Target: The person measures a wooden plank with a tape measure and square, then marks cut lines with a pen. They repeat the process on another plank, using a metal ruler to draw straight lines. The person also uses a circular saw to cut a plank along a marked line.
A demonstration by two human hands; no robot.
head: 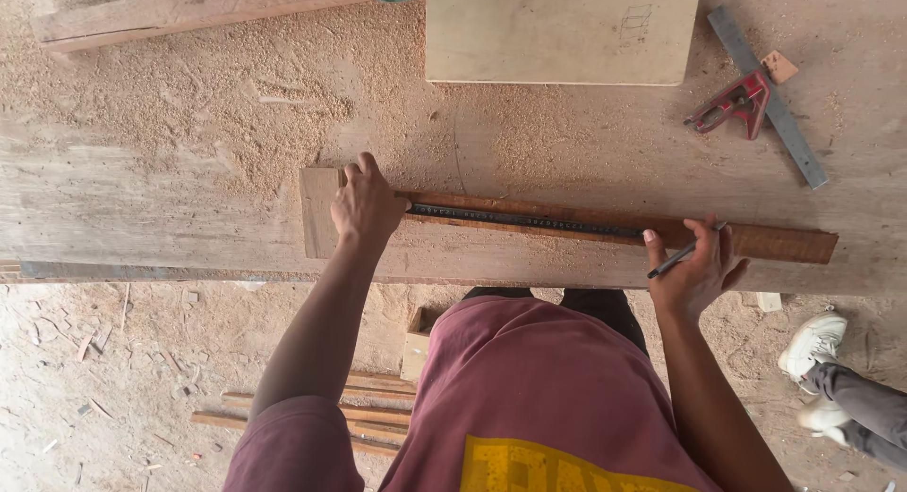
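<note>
A long reddish-brown wooden strip [775,242] lies across a pale board [319,213] on the sawdust-covered workbench [189,171]. A dark metal ruler [529,221] rests along the strip. My left hand [364,204] presses down on the ruler's left end, fingers spread over the board. My right hand [694,265] sits at the ruler's right end and holds a dark pencil [682,254], its tip near the strip's edge.
A combination square with a red head [756,100] lies at the back right. A pale plywood panel [562,29] and a long timber [189,10] sit at the back. Another person's shoes [817,346] are on the floor at right. Wood offcuts [378,416] lie below.
</note>
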